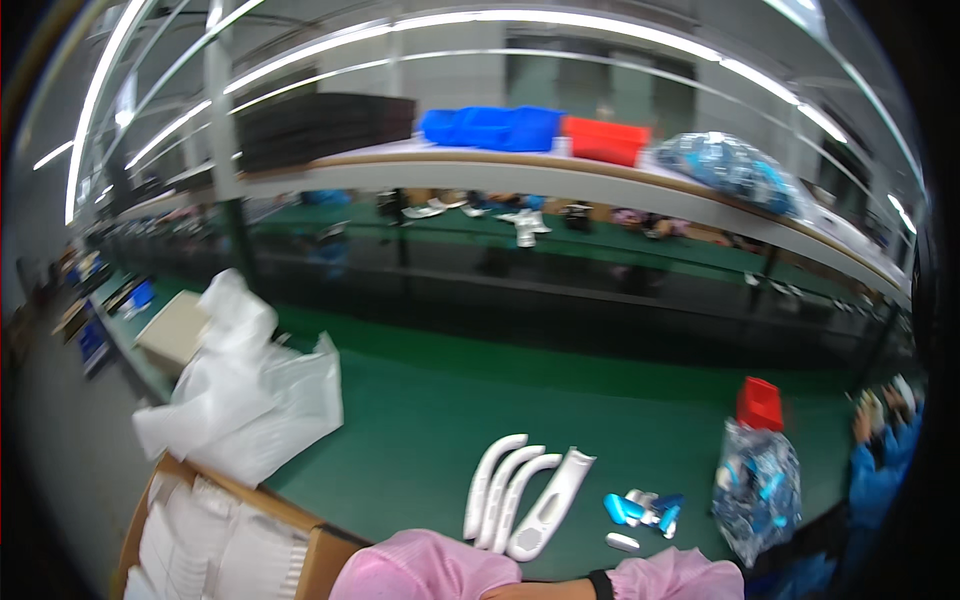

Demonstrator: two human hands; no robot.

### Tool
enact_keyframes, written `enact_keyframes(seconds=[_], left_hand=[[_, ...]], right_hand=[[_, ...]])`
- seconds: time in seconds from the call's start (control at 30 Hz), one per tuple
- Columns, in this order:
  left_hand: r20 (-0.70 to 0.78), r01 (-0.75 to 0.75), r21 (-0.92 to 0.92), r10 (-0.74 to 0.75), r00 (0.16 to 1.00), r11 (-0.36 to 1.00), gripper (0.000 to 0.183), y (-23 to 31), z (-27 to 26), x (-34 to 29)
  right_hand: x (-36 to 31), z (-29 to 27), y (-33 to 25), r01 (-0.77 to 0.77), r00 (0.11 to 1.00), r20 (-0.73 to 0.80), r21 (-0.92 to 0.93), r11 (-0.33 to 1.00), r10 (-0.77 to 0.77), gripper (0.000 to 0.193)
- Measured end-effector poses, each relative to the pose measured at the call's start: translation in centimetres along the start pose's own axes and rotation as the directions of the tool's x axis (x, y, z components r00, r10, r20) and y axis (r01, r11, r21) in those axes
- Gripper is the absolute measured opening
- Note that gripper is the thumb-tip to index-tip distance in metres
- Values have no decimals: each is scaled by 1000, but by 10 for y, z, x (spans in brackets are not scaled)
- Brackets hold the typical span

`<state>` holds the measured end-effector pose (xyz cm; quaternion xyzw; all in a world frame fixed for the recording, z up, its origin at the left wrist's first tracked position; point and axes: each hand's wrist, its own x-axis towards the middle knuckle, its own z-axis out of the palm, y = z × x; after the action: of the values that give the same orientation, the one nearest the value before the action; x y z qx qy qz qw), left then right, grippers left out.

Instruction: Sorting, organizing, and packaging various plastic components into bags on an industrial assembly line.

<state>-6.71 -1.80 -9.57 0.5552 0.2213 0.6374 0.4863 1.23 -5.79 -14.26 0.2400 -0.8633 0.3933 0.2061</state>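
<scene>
Two pink sleeves reach in at the lower edge. From the black cuff of the right one, a strip of my right hand (540, 591) points left, its fingers cut off by the frame's edge. Only the sleeve shows of my left arm; the hand itself is out of sight. Just beyond the sleeves, several white curved plastic parts (493, 497) lie side by side on the green bench. The rightmost white piece (545, 514) is broader, with a round perforated patch. To their right sits a small pile of blue and white pieces (650, 509), near a white oval piece (622, 542).
At lower left, an open cardboard box (322, 556) holds white parts, beside a crumpled white plastic bag (255, 400). A clear bag of blue pieces (757, 490) and a red bin (760, 404) stand right. A co-worker's blue sleeve (880, 470) is far right. A shelf (560, 180) spans the back.
</scene>
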Motion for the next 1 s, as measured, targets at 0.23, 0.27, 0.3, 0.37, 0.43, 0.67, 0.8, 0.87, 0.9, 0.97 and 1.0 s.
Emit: enact_keyframes(seconds=[0.23,0.27,0.3,0.37,0.43,0.67,0.8,0.87,0.9,0.97,1.0], left_hand=[[694,-334,-81,294,657,939,44,-48,71,-25],[740,-387,-90,322,590,918,43,-54,68,-36],[781,-438,-104,346,519,893,41,-60,64,-47],[845,-538,-138,383,374,831,39,-72,57,-66],[885,-635,-181,406,229,751,38,-80,50,-82],[974,-729,-172,225,-26,662,15,-94,62,-93],[998,-847,-12,-46,-43,532,9,-126,44,-109],[994,-798,-19,-72,-78,603,9,-152,37,-104],[997,-802,-26,-40,-63,597,8,-156,42,-101],[999,-823,-52,29,-43,566,7,-153,52,-96],[997,-833,-69,64,-40,549,7,-149,60,-95]], right_hand=[[-24,19,-16,-152,981,-151,-212,965,121,25],[-20,12,-22,-171,975,-181,-230,958,131,25],[-19,1,-30,-225,962,-212,-267,937,171,23],[-20,-33,-56,-322,933,-267,-325,889,240,19],[-25,-67,-69,-486,870,-302,-384,785,390,21],[-40,-251,-166,-848,511,-853,-520,98,-105,25],[-42,-356,-205,-956,-2,-1000,-2,294,-16,56],[-63,-415,-191,-907,-123,-991,131,400,46,68],[-67,-433,-184,-857,-213,-977,193,477,11,67],[-59,-454,-176,-682,-221,-975,174,710,27,70],[-60,-463,-176,-720,-190,-982,149,678,13,74]])
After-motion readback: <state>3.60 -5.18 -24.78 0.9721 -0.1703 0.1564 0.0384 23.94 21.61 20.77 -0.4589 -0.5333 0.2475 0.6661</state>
